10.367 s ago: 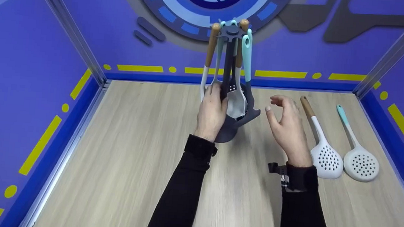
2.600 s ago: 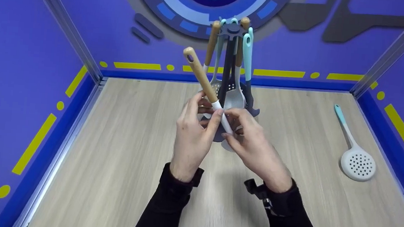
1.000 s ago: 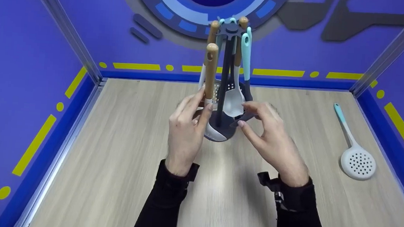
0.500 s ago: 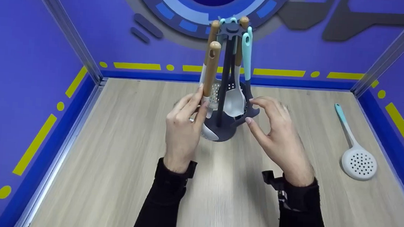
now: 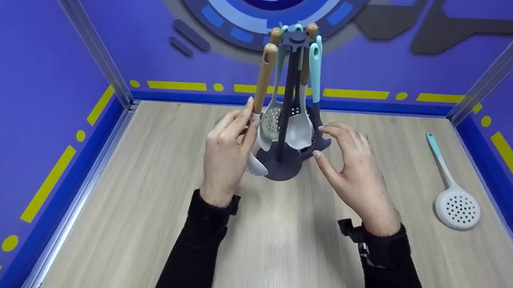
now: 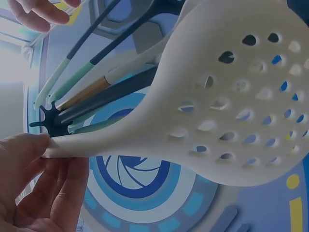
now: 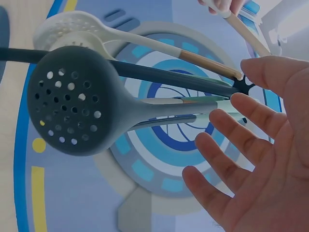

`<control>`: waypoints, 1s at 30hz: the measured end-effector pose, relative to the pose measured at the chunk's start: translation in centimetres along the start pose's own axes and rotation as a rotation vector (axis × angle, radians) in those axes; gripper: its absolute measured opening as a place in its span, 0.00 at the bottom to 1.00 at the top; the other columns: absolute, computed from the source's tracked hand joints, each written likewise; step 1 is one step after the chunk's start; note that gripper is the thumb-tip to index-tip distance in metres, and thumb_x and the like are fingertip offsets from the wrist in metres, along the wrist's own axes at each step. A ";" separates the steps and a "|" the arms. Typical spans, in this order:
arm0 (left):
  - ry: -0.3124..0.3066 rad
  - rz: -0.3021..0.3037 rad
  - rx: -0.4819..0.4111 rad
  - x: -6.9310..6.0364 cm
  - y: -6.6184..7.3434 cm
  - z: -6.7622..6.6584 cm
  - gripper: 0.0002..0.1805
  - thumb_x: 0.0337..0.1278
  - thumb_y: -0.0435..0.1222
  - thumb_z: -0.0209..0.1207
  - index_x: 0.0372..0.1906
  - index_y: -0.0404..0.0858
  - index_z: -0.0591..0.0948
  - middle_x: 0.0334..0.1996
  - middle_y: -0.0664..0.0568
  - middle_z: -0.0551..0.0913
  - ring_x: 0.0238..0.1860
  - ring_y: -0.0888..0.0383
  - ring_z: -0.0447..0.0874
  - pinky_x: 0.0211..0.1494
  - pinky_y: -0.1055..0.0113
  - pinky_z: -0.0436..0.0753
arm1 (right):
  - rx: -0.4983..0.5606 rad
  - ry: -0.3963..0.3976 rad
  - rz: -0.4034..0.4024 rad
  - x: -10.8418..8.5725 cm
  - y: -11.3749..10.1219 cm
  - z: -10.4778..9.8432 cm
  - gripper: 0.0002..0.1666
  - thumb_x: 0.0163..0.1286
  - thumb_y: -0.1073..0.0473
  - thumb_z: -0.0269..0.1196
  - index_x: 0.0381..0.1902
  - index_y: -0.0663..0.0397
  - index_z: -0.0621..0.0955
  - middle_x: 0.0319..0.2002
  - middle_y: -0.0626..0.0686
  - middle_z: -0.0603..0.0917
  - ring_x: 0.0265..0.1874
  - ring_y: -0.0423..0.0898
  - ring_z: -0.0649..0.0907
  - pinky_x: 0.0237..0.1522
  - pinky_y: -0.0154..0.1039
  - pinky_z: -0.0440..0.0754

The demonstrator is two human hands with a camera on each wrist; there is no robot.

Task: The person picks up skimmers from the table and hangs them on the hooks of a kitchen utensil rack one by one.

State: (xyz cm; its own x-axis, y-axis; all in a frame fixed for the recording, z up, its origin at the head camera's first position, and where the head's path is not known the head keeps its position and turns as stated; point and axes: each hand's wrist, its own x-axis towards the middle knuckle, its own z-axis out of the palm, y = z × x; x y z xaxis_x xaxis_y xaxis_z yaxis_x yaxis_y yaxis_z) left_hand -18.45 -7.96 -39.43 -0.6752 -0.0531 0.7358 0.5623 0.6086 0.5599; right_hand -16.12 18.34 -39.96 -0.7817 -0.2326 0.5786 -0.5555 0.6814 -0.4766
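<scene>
My left hand [image 5: 226, 155] pinches a slotted turner at its white neck, just below the wooden handle [image 5: 265, 78]. The turner stands nearly upright left of a dark utensil rack [image 5: 288, 105], apart from its hooks. Seen in the left wrist view, the turner's white perforated head [image 6: 178, 72] is close to the camera. My right hand [image 5: 356, 172] is beside the rack's right side, thumb and fingers spread, holding nothing. Its fingertips are near a hanging dark utensil with a teal handle [image 5: 314, 75]; whether they touch cannot be told. A dark skimmer [image 7: 72, 116] hangs before the right wrist camera.
On the rack hang several utensils, among them a grey ladle [image 5: 300, 131] and a pale perforated spoon [image 5: 271, 120]. A white skimmer [image 5: 457, 208] with a teal handle lies at the right of the wooden table [image 5: 151, 200]. Blue printed walls [image 5: 72, 102] enclose it.
The turner was taken from the table's right side, passed between both hands, and is now in the left hand alone. The left hand has moved slightly left with it; the right hand drew away rightward.
</scene>
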 end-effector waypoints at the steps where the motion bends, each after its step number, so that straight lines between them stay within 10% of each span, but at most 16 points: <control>1: -0.003 0.005 0.012 0.2 -0.1 -0.1 0.24 0.75 0.40 0.61 0.71 0.44 0.78 0.51 0.51 0.88 0.44 0.61 0.88 0.48 0.77 0.86 | -0.007 -0.003 -0.007 0.0 0.1 0.0 0.27 0.75 0.52 0.67 0.69 0.43 0.77 0.68 0.49 0.79 0.67 0.54 0.77 0.70 0.59 0.69; 30: -0.158 0.034 0.129 3.4 -1.8 -1.0 0.24 0.77 0.40 0.59 0.73 0.48 0.77 0.51 0.52 0.86 0.44 0.64 0.86 0.45 0.74 0.86 | -0.110 -0.070 -0.031 -0.3 1.6 -1.2 0.27 0.77 0.49 0.65 0.70 0.45 0.77 0.69 0.48 0.77 0.69 0.54 0.76 0.69 0.57 0.72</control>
State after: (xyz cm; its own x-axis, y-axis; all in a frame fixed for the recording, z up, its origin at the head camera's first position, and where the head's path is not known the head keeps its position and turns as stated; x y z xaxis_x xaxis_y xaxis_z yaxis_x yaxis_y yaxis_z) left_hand -21.27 -10.03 -37.54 -0.7290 0.0877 0.6789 0.5269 0.7051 0.4746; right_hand -16.41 20.32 -40.06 -0.7848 -0.2996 0.5424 -0.5479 0.7446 -0.3814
